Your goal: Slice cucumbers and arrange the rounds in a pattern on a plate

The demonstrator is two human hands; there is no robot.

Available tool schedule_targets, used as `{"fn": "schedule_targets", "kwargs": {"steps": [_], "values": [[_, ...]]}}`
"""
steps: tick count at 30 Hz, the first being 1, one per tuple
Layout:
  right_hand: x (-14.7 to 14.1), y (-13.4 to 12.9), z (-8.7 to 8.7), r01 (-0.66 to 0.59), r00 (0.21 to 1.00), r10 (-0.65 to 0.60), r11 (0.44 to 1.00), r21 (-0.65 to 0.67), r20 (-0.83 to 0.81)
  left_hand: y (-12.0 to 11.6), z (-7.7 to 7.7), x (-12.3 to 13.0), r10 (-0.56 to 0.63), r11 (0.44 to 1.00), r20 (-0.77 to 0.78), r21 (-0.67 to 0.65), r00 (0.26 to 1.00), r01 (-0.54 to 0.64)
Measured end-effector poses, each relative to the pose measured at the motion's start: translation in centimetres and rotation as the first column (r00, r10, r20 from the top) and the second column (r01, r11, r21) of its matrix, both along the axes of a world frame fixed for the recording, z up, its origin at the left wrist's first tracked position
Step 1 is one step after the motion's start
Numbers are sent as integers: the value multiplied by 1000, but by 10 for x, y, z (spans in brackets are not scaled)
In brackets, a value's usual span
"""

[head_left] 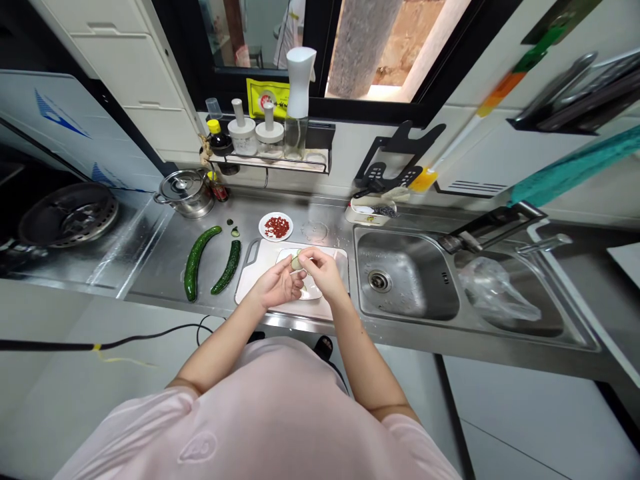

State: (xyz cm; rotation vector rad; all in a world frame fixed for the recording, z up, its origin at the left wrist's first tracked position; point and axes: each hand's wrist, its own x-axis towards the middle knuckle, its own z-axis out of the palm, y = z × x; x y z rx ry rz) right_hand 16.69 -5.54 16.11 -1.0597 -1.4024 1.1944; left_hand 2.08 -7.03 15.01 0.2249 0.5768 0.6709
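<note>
- Pinching in from both sides, the two hands met high over the plate: thumb and fingertips of the right hand (323,270) were closed on one edge of a pale cucumber slice (295,264).
- The left hand (279,283) seemed to nip the slice's other edge between thumb and finger, its remaining fingers curled loosely; how firmly it held, you couldn't tell.
- And there was the slice, up in the air, above the white plate (313,291) on the cutting board (247,285)!
- Next to no weight in that one, by the look of it: thin, bendy, probably wet and slick.
- A hard squeeze could well have torn it or shot it away; the rim looked the best hold, with a light pinch.
- Over to the left, a longer cucumber (194,261) and a shorter cucumber (227,268) lay on the steel counter (163,267), surely heavier and stiffer, best taken around the middle.
- Beyond the board stood a dish (261,229) of chopped red bits (277,227).
</note>
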Motion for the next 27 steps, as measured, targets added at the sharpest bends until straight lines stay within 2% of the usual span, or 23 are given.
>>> {"fn": "schedule_targets", "kwargs": {"steps": [4, 9, 14, 17, 22, 27], "values": [[1, -1, 0, -24, 1000, 24, 999, 29, 20, 0, -1, -3, 33, 998, -54, 49, 998, -31], [2, 0, 0, -31, 995, 18, 991, 131, 96, -1, -3, -6, 77, 994, -31, 84, 997, -74], [2, -1, 2, -3, 988, -25, 983, 183, 151, 0, 1, -12, 110, 967, -120, 242, 987, -79], [2, -2, 1, 10, 983, -49, 977, 211, 179, 3, 3, -17, 169, 925, -239, 375, 956, -69], [3, -2, -1, 23, 970, -84, 966, 259, 228, 6, 5, -23, 327, 802, -448, 597, 832, 6], [4, -3, -3, 36, 954, -112, 963, 265, 278, 6, 8, -26, 402, 718, -566, 683, 720, 136]]}}
